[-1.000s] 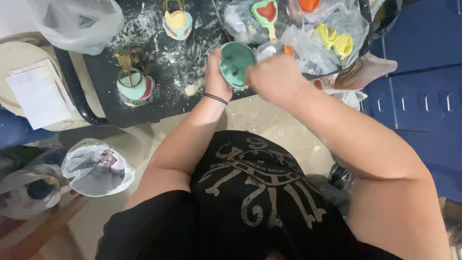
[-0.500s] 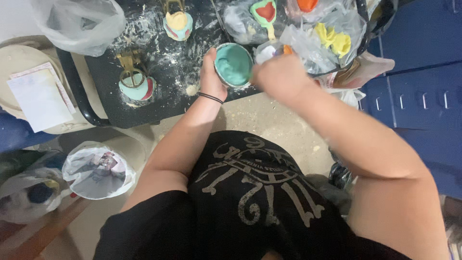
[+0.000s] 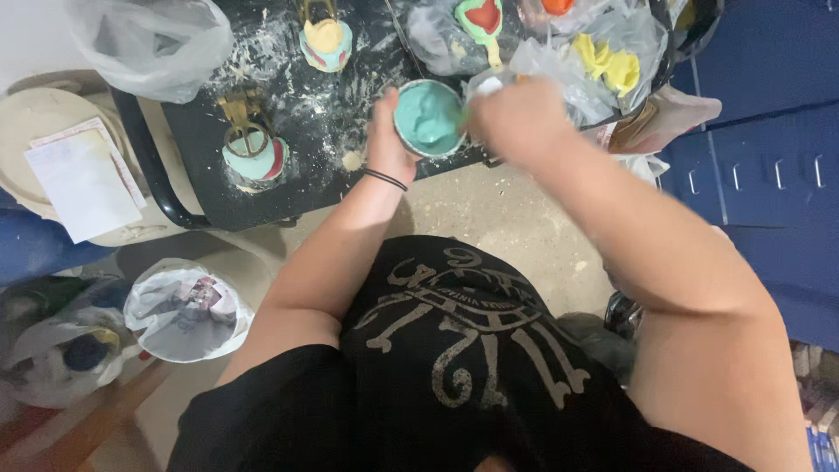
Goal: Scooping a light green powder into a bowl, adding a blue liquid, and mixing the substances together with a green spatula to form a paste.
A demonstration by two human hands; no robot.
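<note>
A round mould with a brass clamp (image 3: 251,150) is seen at the left of the dusty black tray (image 3: 201,188). Near the tray's front edge, the cup of teal paste (image 3: 428,118) is gripped by the left hand (image 3: 387,140), fingers curled around its side. The right hand (image 3: 522,120) is blurred just beside the cup; its fingers look closed, but what is held cannot be told.

Black table (image 3: 288,188) at top of frame, dusted with white powder. Pale speckled floor (image 3: 516,227) in middle. Blue cabinets (image 3: 769,175) at right, small metal handles. Round pale stool (image 3: 35,131) at upper left, paper (image 3: 79,179) on it. Bin (image 3: 188,310) with white bag at lower left. Even, soft light.
</note>
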